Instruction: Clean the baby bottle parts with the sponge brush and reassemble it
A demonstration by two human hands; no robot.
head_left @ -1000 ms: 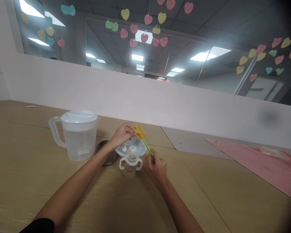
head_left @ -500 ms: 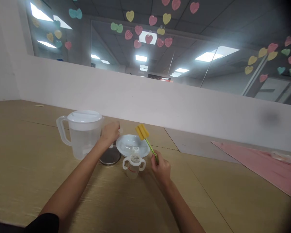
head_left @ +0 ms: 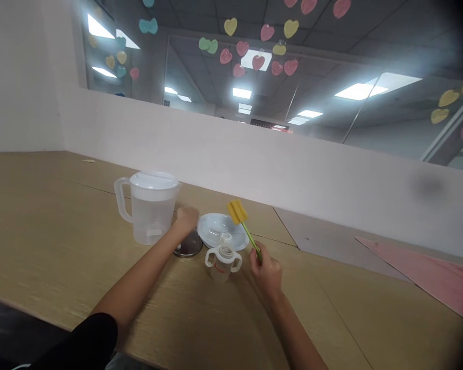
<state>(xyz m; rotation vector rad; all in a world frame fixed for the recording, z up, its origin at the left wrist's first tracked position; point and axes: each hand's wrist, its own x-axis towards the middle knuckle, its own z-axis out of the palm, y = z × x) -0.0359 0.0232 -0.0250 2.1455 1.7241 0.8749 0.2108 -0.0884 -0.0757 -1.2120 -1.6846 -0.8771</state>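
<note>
Tan tabletop (head_left: 293, 303), white wall (head_left: 216, 149) at 12 o'clock. One bottle (head_left: 220, 270); one bowl (head_left: 238, 240) at its 12, one pitcher (head_left: 154, 210) at 10. Right hand (head_left: 268, 272) grip closed round one sponge brush (head_left: 237, 211), bottle's 1; left hand (head_left: 187, 218) grip: can't tell.

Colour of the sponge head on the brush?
The sponge head is yellow, on a green handle; clearest in the current head view.

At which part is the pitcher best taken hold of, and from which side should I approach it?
I would grip the pitcher by its handle, coming from the left. The loop stands out on that side, facing away from the bowl, and leaves a gap for fingers; the wide body looks harder to grasp.
</note>
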